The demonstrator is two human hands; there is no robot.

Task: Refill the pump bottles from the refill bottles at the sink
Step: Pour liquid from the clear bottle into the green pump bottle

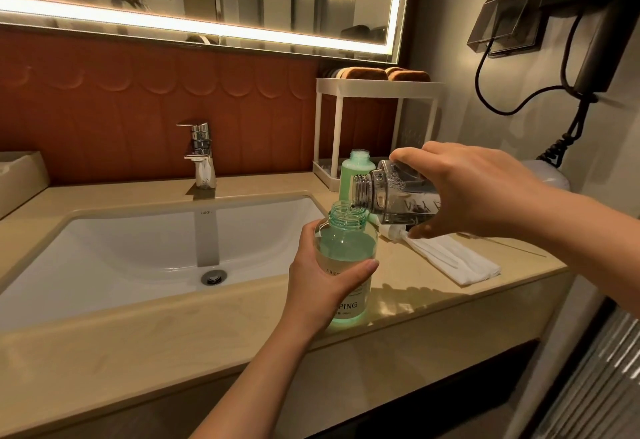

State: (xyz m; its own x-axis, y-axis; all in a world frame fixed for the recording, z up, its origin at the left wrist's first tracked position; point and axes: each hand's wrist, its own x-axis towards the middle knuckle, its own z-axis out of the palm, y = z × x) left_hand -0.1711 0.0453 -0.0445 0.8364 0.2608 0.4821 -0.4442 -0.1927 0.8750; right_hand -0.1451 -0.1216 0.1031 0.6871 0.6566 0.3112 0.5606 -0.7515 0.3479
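Observation:
A green-tinted pump bottle [348,248] stands uncapped on the counter's front edge, right of the sink, partly filled. My left hand [320,283] grips its body. My right hand [478,193] holds a clear refill bottle [398,196] tipped sideways, its threaded neck over the pump bottle's open mouth, with a thin stream of clear liquid running in. Behind them stands a second green bottle [355,170], open at the top. A white pump head [393,232] lies on the counter under the clear bottle.
The white sink basin [138,248] with a chrome faucet [201,154] lies to the left. A folded white cloth [453,262] lies on the beige counter [519,255]. A white rack [377,127] stands at the back; a wall hairdryer cord [571,127] hangs right.

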